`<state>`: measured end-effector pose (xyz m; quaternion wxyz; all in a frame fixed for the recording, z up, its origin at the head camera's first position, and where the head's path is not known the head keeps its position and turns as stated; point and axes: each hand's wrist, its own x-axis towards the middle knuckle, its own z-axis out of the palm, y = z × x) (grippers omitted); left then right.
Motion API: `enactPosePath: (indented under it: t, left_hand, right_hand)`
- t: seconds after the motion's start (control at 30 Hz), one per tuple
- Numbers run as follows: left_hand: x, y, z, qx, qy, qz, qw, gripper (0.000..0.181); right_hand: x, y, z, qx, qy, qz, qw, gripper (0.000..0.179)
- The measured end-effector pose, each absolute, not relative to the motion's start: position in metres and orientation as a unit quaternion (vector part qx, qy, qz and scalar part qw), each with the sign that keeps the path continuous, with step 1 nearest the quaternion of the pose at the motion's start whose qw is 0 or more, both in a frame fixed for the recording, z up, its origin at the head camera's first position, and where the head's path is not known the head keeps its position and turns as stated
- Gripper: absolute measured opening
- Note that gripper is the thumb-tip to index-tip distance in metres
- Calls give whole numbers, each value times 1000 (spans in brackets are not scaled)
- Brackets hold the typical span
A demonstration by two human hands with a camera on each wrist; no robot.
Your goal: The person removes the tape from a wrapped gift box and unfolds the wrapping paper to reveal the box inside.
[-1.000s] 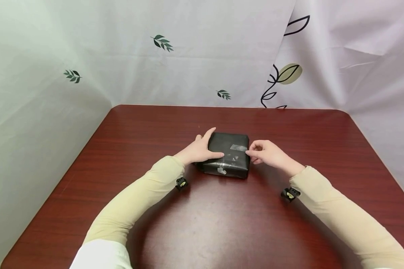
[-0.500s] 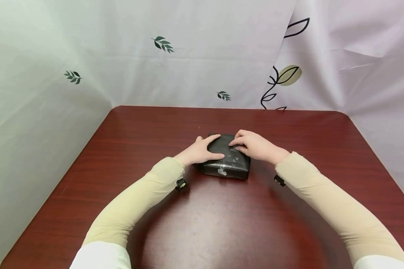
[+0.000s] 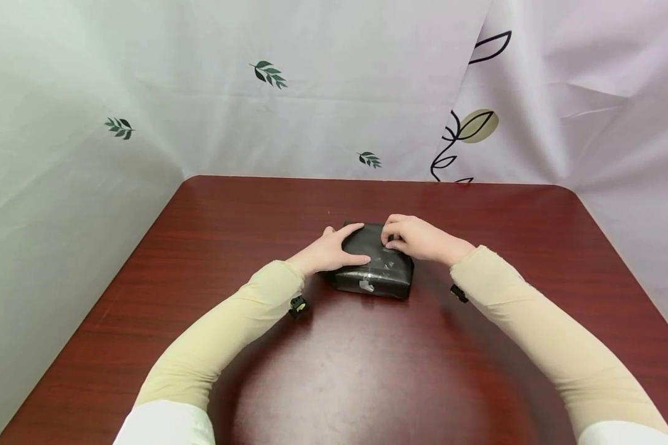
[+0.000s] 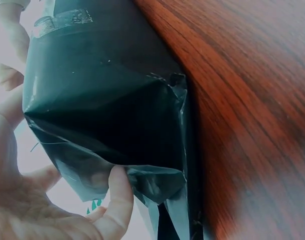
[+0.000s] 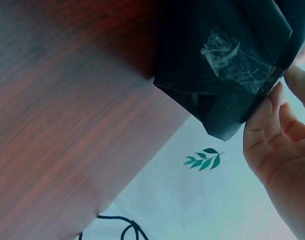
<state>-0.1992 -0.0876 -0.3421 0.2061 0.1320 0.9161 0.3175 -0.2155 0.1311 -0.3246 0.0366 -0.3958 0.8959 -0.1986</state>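
Note:
A black plastic-wrapped package [image 3: 386, 278], flat and boxy, lies on the table. My left hand [image 3: 325, 253] holds its left end, thumb and index finger lying over the top. In the left wrist view another finger [image 4: 121, 195] presses at the folded plastic flap [image 4: 157, 182] of that end. My right hand [image 3: 417, 238] is over the top right part, thumb and fingertips bent together at a strip of clear tape, which they hide in the head view. A crumpled bit of tape [image 3: 366, 286] sticks to the front face, and wrinkled tape [image 5: 227, 55] shows in the right wrist view.
The reddish-brown wooden table [image 3: 334, 371] has rounded far corners. White cloth [image 3: 312, 123] printed with leaves hangs behind it and along both sides. Small black devices hang under both wrists, the left one [image 3: 298, 306] and the right one [image 3: 459, 293].
My right hand has moved left from the package's right edge onto its top, and its fingers have drawn in at the tape. The left hand and package have hardly moved.

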Motion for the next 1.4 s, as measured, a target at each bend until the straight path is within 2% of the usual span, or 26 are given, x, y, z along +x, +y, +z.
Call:
enactPosePath:
  t: [0.2,0.47,0.77,1.27,1.4]
  left_hand:
    - [-201,-90,-343,132,917,316,206,78]
    - [-202,-89,-341,134,915,320,206,78]
    - [-202,-88,-340,130,915,324,204,78]
    - [-204,-87,-343,134,915,326,195,78]
    - [-203,-87,-342,130,916,326,195,78]
  right_hand:
    - [-218,128,-325,-405,892,-198,44,14]
    - [-214,130,-335,-409,890,-202,-4,16]
    - [-217,137,-346,-465,856,-221,-39,13]
    - [-210,160,-349,-445,850,-280,-35,9]
    - [-207,164,-348,-421,862,-283,-22,15]
